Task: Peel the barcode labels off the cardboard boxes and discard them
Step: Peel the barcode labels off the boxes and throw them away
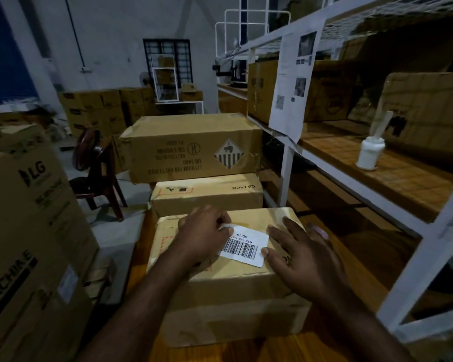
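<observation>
The fingers (223, 221) of the left hand (204, 236) are curled in, pinching the lifted far-left corner of the white paper barcode label (246, 245), which otherwise lies stuck flat on the top face of the nearest brown cardboard box (220, 296). The pinch sits at a corner, probably because that is where the sticker gives an edge to start from. The right hand (306, 257) lies spread on the box top just right of the label, fingers straight and holding nothing, with the thumb tip touching the label's near-right edge. This hand seems placed to weigh the box down so it does not slide or lift when the left hand pulls.

The box rests on an orange-brown wooden worktop (314, 346). Just beyond the box stands a second brown cardboard box marked PICO (207, 192), and beyond that a larger brown carton with a striped hazard diamond (188, 145); no barcode label is visible on the faces they show. To the right of the box rises a white metal shelf rack (285, 173), and to its left stands a tall LG carton (24, 205).

The peel looks barely begun: only one corner is up. Where the label is to be discarded cannot be told, as no bin is in view
</observation>
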